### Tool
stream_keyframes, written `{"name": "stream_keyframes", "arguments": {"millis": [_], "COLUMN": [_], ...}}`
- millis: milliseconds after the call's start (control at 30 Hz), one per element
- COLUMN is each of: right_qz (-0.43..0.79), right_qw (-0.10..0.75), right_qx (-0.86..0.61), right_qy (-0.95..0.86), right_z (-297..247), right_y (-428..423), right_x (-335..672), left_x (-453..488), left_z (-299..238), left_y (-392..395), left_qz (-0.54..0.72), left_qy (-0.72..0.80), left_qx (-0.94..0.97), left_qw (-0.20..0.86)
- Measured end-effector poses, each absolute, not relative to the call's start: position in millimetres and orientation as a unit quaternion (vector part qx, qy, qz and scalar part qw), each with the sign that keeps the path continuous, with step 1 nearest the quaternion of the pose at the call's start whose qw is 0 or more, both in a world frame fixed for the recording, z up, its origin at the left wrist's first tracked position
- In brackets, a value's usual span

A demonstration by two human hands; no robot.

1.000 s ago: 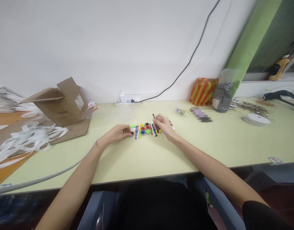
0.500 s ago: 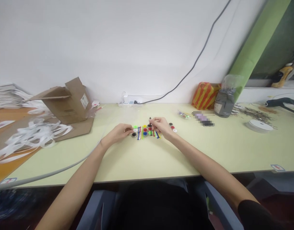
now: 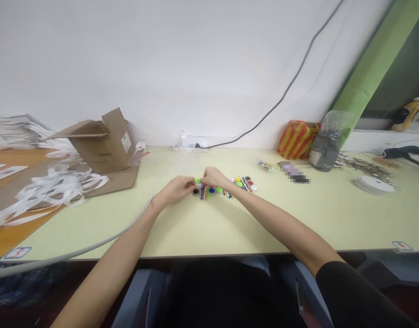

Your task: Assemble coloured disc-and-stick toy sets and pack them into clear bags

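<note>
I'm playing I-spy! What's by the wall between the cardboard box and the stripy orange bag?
The head view shows a white power strip between the cardboard box and the stripy bag.

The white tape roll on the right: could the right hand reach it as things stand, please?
Probably yes: from the coloured pieces the right hand could swing right over bare table to the white tape roll.

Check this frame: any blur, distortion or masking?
Head view: wide-angle lens bows the table edge; soft light, no glare; coloured pieces at the left hand and right hand are too small to resolve; a pixelated patch lies to their right.
</note>
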State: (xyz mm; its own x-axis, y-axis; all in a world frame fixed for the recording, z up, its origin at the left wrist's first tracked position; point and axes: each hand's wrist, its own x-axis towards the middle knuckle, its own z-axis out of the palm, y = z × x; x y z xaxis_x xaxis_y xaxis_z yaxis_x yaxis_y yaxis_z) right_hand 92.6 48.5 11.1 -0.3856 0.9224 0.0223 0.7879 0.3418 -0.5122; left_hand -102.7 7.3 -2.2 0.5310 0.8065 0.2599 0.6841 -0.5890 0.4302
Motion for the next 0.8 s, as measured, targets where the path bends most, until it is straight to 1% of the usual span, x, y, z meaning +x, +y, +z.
{"name": "stream_keyframes", "arguments": {"millis": [200,333,400,467,533,600,700,800], "right_qz": [0.204,0.196,0.188,0.184,0.202,0.206,0.195,0.191], "right_qw": [0.159,0.185,0.223,0.282,0.357,0.456,0.505,0.523], "right_qx": [-0.534,-0.532,-0.526,-0.528,-0.557,-0.568,-0.57,-0.557], "right_qy": [-0.805,-0.802,-0.799,-0.78,-0.722,-0.654,-0.618,-0.616], "right_z": [9.5,16.4,19.5,19.7,15.9,8.3,-5.9,-13.9], "right_y": [50.0,46.3,43.0,39.8,37.3,35.9,35.6,38.7], "right_x": [94.9,111.6,134.6,167.3,204.5,238.3,269.4,273.7], "left_x": [-103.4,-104.6,-105.7,-105.7,-103.1,-97.0,-84.2,-72.3], "left_z": [-3.4,-1.6,-0.5,-0.3,-1.1,-2.1,-0.4,7.3], "left_y": [9.7,9.7,9.8,10.2,11.1,12.6,16.9,24.9], "left_qz": [0.214,0.215,0.219,0.236,0.28,0.352,0.459,0.51], "left_qy": [0.435,0.436,0.443,0.455,0.467,0.473,0.472,0.457], "left_qx": [0.863,0.863,0.86,0.852,0.834,0.804,0.748,0.723], "left_qw": [0.14,0.137,0.127,0.108,0.084,0.075,0.086,0.091]}}
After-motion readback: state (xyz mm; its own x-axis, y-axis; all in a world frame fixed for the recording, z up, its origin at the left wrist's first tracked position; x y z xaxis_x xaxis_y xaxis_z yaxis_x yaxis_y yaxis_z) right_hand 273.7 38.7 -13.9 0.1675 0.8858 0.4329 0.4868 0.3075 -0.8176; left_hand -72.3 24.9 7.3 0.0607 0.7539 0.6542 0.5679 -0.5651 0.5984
